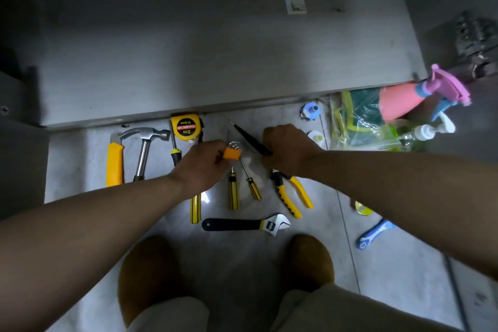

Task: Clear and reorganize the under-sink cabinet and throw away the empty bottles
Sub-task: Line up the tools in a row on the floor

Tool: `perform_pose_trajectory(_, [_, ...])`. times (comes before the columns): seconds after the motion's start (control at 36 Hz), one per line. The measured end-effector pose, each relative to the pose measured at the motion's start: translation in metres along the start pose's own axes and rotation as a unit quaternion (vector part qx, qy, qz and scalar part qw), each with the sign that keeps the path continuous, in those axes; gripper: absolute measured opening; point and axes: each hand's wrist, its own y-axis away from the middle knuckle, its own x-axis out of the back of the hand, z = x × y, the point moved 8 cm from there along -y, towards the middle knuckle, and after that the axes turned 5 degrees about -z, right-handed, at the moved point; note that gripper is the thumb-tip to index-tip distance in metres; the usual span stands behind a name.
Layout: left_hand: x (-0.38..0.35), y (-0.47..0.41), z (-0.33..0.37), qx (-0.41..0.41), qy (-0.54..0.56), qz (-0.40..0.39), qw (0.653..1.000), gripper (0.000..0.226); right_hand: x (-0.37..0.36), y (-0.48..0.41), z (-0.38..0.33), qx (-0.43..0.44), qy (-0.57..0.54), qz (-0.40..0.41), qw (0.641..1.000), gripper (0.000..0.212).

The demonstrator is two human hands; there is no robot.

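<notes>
Head camera looks down at two bottles on the right, beside the grey cabinet [215,48] panel: one pink spray bottle [396,104] and one clear pump bottle [420,132]. Both lean against a clear plastic bag [355,121] at the cabinet's front edge. Nearer the middle, the left hand [202,167] pinches one small orange bit holder [231,154], and the right hand [285,151] is curled round one slim black tool [250,139]. The two hands sit close together over a spread of tools on the tiled floor [390,277]. I count four screwdrivers [233,194], one partly under the left forearm. There is also one hammer [144,148], one yellow tape measure [186,128], one yellow utility knife [114,164], one pair of pliers [292,194] and one adjustable wrench [242,224]. One blue-and-white brush [374,234] lies off to the right, and two brown shoes [145,272] stand just below the wrench.
</notes>
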Motion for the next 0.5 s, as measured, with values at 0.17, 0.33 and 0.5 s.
perform_pose_trajectory(0.17, [-0.018, 0.0, 0.02, -0.012, 0.052, -0.04, 0.998, 0.013, -0.031, 0.075, 0.069, -0.087, -0.063, -0.016, 0.994, 0.025])
perform_pose_trajectory(0.33, [-0.035, 0.0, 0.03, 0.007, 0.097, -0.066, 0.993, 0.008, -0.084, 0.116, 0.125, -0.222, -0.112, 0.029, 0.968, 0.021])
perform_pose_trajectory(0.5, [-0.051, 0.006, 0.03, 0.045, 0.149, -0.101, 0.983, 0.011, -0.093, 0.112, 0.144, -0.277, -0.144, 0.067, 0.948, 0.029])
